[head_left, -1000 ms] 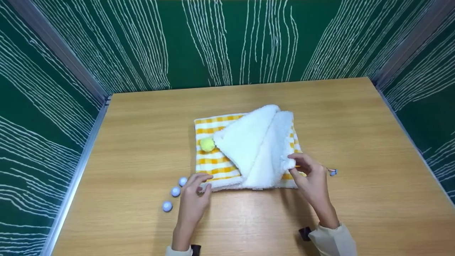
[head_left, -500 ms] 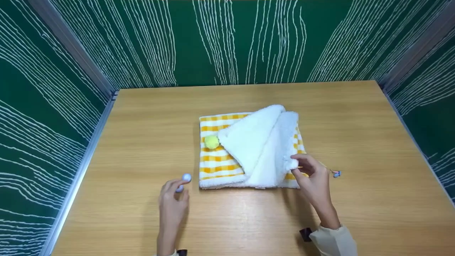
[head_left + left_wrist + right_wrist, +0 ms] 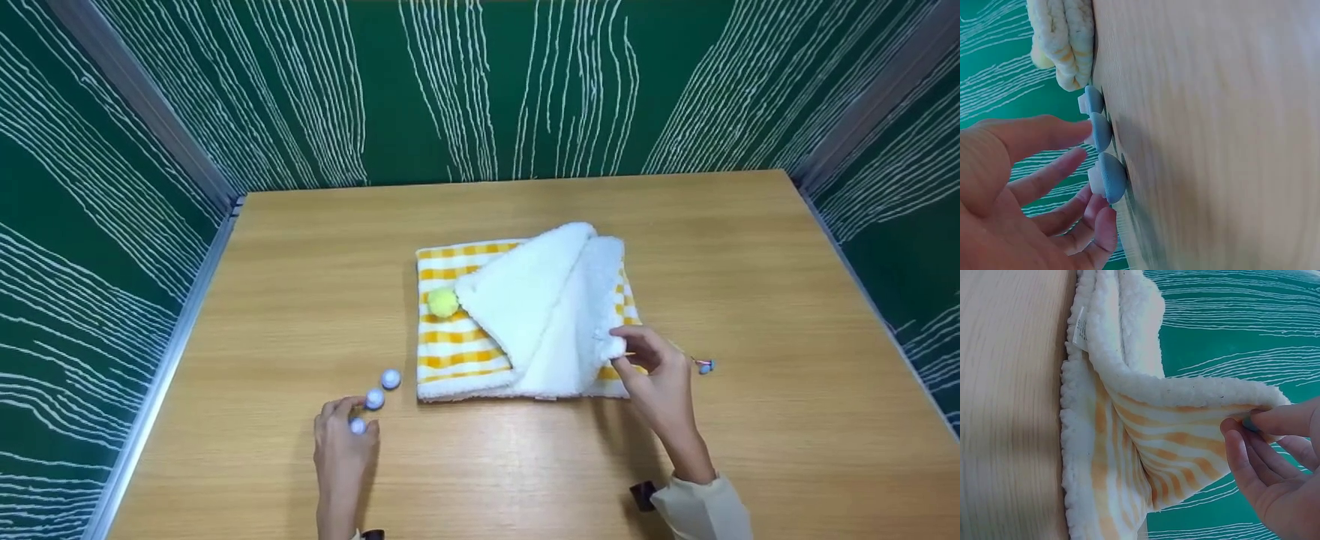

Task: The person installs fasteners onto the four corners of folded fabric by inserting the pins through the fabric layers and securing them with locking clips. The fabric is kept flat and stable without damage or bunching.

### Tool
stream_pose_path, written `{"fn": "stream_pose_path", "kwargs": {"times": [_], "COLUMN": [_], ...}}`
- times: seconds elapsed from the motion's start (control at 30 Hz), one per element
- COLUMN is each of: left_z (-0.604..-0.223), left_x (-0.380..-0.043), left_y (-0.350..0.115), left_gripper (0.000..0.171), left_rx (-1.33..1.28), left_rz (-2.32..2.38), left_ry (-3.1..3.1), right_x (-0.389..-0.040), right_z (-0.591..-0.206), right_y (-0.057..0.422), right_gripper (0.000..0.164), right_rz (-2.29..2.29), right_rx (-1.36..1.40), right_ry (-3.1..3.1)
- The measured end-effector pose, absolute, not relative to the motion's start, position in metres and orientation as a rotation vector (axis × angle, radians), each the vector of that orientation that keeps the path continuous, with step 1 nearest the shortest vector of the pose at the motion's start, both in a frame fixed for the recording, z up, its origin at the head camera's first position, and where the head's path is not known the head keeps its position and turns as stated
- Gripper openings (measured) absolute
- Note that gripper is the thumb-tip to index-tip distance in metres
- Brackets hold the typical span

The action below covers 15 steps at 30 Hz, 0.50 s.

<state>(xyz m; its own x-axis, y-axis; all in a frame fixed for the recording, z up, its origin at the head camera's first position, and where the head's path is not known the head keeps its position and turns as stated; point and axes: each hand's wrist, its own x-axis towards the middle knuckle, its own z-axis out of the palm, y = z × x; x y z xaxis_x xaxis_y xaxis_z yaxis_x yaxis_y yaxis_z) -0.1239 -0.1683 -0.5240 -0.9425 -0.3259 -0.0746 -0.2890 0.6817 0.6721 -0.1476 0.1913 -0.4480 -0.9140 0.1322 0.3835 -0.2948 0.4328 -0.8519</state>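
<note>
A folded yellow-and-white checked fleece blanket (image 3: pixel 461 349) lies on the table, its white plush side (image 3: pixel 517 300) turned up across the middle. My right hand (image 3: pixel 660 382) pinches a raised corner of it between thumb and fingers. In the right wrist view a small teal spot (image 3: pixel 1249 423) shows at those fingertips, too hidden to name. To the left, my left hand (image 3: pixel 341 442) reaches around the nearest of three pale blue mushroom-shaped pieces with white stems. Its loosely bent fingers surround this nearest piece (image 3: pixel 1111 177); the thumb overlaps the middle piece (image 3: pixel 1100 132). A firm grip is not visible.
The farthest blue piece (image 3: pixel 391 379) sits just left of the blanket. A yellow pompom (image 3: pixel 442 302) lies on the blanket's left part. Right of my right hand is a small blue-and-red item (image 3: pixel 705 366). Green, white-lined walls (image 3: pixel 405 90) enclose the wooden table (image 3: pixel 315 285).
My left hand has left the blanket's front left corner and moved left and nearer to me, to the blue pieces. The right hand keeps its pinch on the raised corner.
</note>
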Motion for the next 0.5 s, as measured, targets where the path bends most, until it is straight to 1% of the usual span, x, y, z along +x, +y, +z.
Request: {"fn": "stream_pose_path", "kwargs": {"times": [0.17, 0.37, 0.5], "left_z": [-0.5234, -0.5202, -0.5191], "left_x": [-0.1231, -0.1203, -0.1180], "left_y": [-0.1692, -0.1714, -0.1732], "left_gripper": [0.034, 0.037, 0.035], "left_rx": [0.592, 0.704, 0.716], "left_rz": [-1.116, -1.054, -1.050], "left_ry": [-2.896, -2.965, -2.973], "right_x": [-0.1472, -0.1466, -0.1464], "right_z": [-0.4480, -0.4478, -0.4477], "right_y": [0.1925, 0.1938, 0.1939], "right_gripper": [0.023, 0.022, 0.023], "right_rz": [1.485, 1.496, 1.502], "right_rx": [0.141, 0.133, 0.140], "right_ry": [-2.298, -2.289, -2.265]}}
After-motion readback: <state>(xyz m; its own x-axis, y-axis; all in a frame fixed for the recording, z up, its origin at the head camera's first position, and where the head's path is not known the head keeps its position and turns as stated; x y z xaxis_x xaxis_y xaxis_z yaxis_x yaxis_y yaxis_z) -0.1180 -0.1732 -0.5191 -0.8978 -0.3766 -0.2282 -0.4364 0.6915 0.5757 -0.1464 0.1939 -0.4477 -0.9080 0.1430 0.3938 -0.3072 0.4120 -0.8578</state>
